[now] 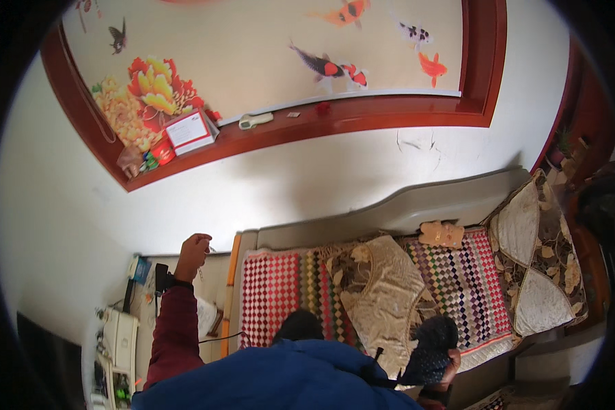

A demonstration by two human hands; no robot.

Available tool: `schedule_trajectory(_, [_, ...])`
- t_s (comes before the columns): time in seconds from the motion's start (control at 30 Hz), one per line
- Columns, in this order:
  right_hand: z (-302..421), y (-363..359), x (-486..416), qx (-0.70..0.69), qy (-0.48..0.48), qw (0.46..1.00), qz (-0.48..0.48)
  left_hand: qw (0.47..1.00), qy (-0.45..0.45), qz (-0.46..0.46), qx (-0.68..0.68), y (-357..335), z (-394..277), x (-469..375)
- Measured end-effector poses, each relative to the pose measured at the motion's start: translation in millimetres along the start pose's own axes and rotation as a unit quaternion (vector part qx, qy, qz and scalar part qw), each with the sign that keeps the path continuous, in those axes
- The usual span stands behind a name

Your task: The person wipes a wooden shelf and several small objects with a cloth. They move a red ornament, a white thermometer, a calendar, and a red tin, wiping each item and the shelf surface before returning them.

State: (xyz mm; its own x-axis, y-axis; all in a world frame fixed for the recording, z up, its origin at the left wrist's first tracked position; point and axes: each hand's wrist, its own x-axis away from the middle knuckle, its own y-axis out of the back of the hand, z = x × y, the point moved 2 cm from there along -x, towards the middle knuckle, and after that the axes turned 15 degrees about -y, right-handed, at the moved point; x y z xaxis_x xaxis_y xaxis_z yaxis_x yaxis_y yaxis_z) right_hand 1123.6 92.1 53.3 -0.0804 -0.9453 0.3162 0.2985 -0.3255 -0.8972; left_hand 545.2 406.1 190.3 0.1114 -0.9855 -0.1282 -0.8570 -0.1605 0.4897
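Observation:
My left hand (192, 254) is raised at the left, over the floor beyond the sofa's end, in a dark red sleeve. Its fingers are curled around something thin, like a small chain, too small to name. Low on the right, my right hand (454, 365) grips a dark speckled cloth item (433, 348), which hangs in front of the sofa seat. Between the hands lies the sofa with a checkered cover (271, 282) and a crumpled beige and brown cushion (389, 287). A blue garment on my body fills the bottom middle.
A grey sofa back (415, 202) runs along the white wall. A plush toy (442, 234) and large patterned cushions (543, 256) are at the right. Above, a red wooden sill (307, 123) holds a desk calendar (187, 132) and a white handheld device (255, 120). A white cabinet (120, 338) stands at the left.

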Motion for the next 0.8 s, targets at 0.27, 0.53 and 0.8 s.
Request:
schedule_trajectory(0.27, [-76.2,-113.1,-97.1,0.107,0.096,0.982,-0.126,0.953,-0.291,-0.02,-0.078,-56.0,43.4,-328.3])
schedule_trajectory(0.53, [-127.5,-203.7,-225.7,0.194,0.093,0.961,-0.175,0.884,-0.369,-0.212,0.192,-75.4,63.3,-497.7])
schedule_trajectory(0.8, [-104.5,-303.7,-339.0,0.344,0.084,0.928,-0.113,0.9,-0.34,-0.207,0.181,-86.0,76.4,-508.1])
